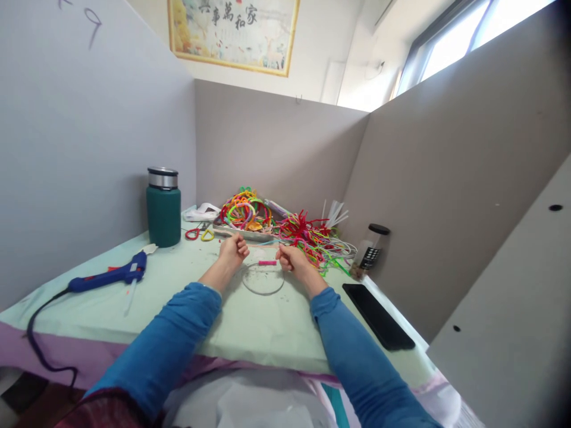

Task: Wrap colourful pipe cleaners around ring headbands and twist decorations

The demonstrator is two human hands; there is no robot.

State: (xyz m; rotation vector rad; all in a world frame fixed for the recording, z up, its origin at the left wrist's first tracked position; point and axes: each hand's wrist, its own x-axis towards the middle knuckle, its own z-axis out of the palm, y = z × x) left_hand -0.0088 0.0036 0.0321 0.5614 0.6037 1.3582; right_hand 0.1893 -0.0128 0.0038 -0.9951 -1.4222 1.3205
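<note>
My left hand [234,252] is raised a little over the table with its fingers curled closed. Across from it, my right hand [291,260] is closed too, thumb and fingers pressed together. Whatever either hand pinches is too small or hidden to make out. Between and just below my hands lies a thin grey hoop [263,294] with a short bright pink sleeve [267,263] at its far side. The hoop's right edge passes close to my right hand; I cannot tell whether they touch.
Colourful fuzzy-wire rings [243,213] fill a tray at the back, beside a heap of red and green fuzzy strands [307,232]. A blue glue gun [109,278] and green bottle [163,214] stand left; a black phone [379,316] and clear jar [369,252] are right.
</note>
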